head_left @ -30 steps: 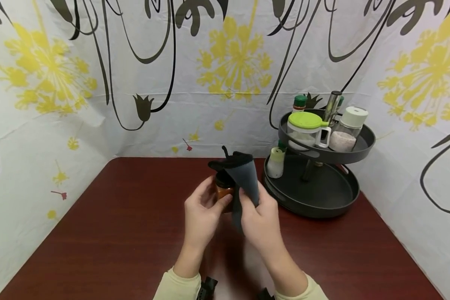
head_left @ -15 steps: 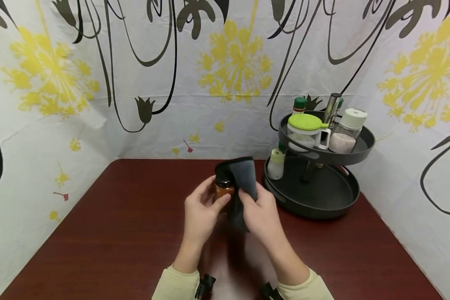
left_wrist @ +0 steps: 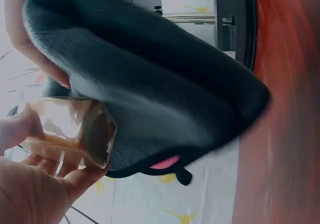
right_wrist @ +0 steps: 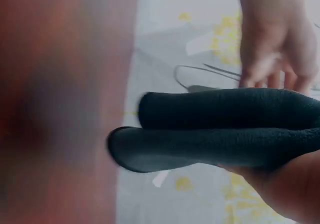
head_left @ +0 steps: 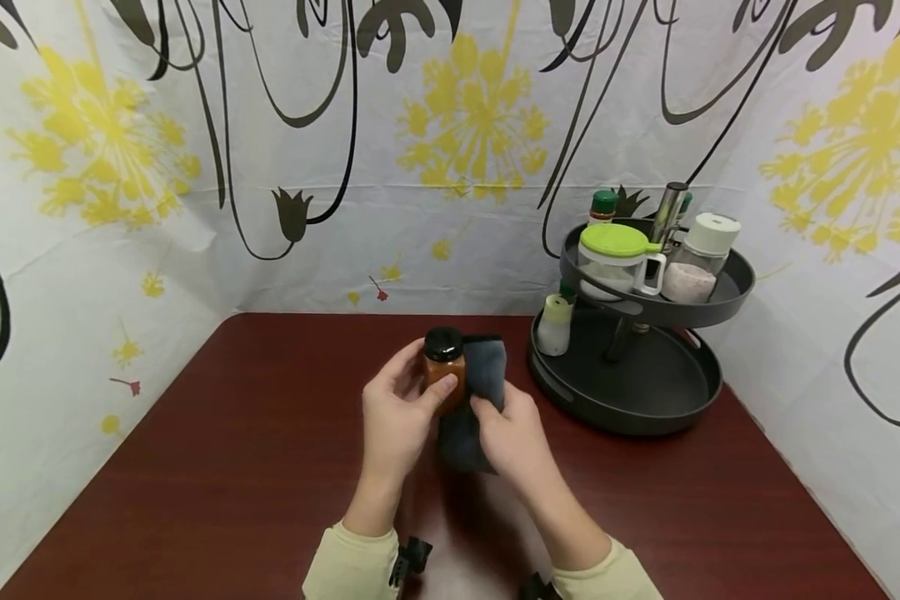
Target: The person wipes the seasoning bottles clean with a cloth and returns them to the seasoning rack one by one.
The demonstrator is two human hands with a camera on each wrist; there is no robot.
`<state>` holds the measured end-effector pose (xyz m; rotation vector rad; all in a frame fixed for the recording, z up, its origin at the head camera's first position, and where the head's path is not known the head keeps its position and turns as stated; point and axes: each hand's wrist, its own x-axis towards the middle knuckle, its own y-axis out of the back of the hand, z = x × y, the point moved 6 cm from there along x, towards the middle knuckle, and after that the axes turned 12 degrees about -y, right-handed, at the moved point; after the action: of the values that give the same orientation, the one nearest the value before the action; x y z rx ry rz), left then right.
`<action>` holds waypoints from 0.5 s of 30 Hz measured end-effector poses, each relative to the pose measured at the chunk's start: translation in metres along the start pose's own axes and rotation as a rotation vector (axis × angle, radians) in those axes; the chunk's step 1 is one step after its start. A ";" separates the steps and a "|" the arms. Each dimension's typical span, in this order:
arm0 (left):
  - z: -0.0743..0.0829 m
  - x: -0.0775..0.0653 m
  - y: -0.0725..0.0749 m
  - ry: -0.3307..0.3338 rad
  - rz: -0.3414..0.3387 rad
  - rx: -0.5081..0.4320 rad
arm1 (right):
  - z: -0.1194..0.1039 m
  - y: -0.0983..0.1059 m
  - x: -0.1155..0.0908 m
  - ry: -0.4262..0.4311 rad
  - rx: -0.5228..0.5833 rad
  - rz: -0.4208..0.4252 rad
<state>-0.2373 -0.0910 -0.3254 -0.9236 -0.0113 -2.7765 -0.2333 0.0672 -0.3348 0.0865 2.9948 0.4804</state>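
Note:
My left hand [head_left: 397,417] grips a small spice jar [head_left: 445,371] with a black lid and orange-brown contents, held above the table. In the left wrist view the jar's clear faceted glass [left_wrist: 70,129] lies between thumb and fingers. Close on its right, my right hand [head_left: 513,425] pinches a folded dark grey-blue cloth [head_left: 486,367] with a black edge. The cloth hangs below both hands and runs right beside the jar. From the right wrist, the cloth [right_wrist: 220,109] shows as two thick folds that hide part of the left hand [right_wrist: 275,39].
A black two-tier rack [head_left: 630,392] stands at the right back of the brown table [head_left: 232,467]. Its upper tier carries a green-lidded pot [head_left: 615,254], a white-capped shaker [head_left: 699,258] and a green-capped bottle [head_left: 602,206]. A small bottle [head_left: 555,325] stands on the lower tier.
The cloth has come down off the jar's lid to its right side, so the black lid now shows fully. Both hands keep their holds and have shifted only slightly.

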 end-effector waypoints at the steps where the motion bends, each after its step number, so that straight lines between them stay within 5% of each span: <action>1: -0.001 -0.001 -0.001 0.003 -0.007 -0.004 | -0.003 0.003 0.001 -0.004 0.010 0.003; 9: -0.007 -0.006 -0.007 0.005 -0.038 -0.029 | -0.031 0.019 -0.013 0.186 0.145 0.098; 15: -0.003 -0.002 0.002 0.008 0.012 -0.011 | -0.009 0.002 -0.007 0.143 0.077 0.065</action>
<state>-0.2372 -0.0925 -0.3295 -0.9128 0.0102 -2.7721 -0.2276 0.0660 -0.3249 0.1638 3.1590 0.3928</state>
